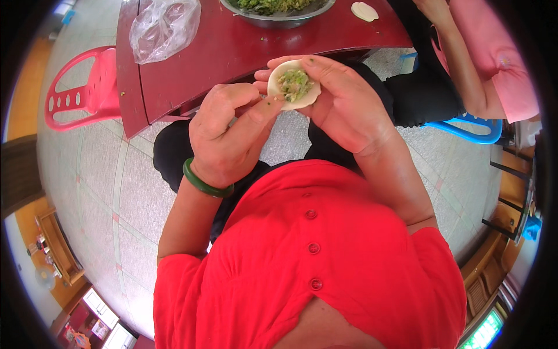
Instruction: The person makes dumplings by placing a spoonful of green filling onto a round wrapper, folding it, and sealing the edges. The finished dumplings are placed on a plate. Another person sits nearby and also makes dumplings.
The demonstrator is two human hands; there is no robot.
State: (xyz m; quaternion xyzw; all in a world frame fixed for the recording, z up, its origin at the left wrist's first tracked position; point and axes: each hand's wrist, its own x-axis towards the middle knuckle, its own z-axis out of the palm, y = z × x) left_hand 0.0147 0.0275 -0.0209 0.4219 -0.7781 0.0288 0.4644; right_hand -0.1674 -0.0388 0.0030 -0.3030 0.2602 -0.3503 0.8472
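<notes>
A round dough wrapper lies tilted in my right hand, its rim under my thumb and my other fingers behind it. A small mound of chopped green filling sits in its middle. My left hand, with a green bangle at the wrist, has its thumb and fingertips at the wrapper's lower left edge. The wrapper is open, its edges not joined. A metal bowl of green filling stands on the table beyond my hands.
The dark red table has a crumpled clear plastic bag at left and flat dough wrappers at right. A person in a pink top sits at right on a blue chair. A pink chair stands at left.
</notes>
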